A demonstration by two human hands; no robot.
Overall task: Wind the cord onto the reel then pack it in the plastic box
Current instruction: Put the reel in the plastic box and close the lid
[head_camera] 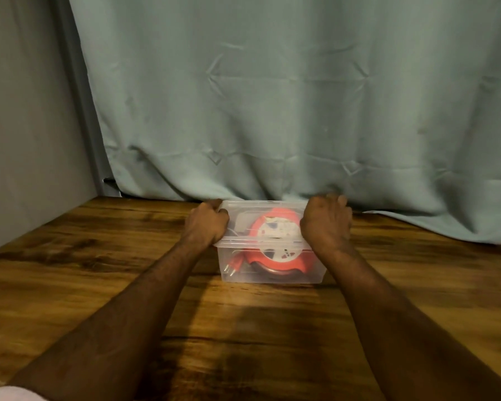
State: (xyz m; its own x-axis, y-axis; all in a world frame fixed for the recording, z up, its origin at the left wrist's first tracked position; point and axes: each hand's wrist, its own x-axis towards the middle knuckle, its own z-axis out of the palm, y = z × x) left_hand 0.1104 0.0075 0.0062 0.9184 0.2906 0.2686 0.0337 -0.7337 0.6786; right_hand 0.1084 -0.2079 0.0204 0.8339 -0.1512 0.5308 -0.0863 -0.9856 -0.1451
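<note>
A clear plastic box (272, 274) stands on the wooden table near the curtain, with its clear lid (261, 206) on top. Inside lies the red reel (275, 227) with a white face, the cord wound on it. A red plug (235, 263) rests at the box's lower left. My left hand (207, 224) grips the lid's left edge with curled fingers. My right hand (326, 224) grips the right edge, fingers curled over the lid's side.
The wooden table (99, 270) stretches out on both sides and in front of the box. A pale green curtain (272, 96) hangs just behind the box and drapes onto the table at the right. A grey wall (26, 125) borders the left.
</note>
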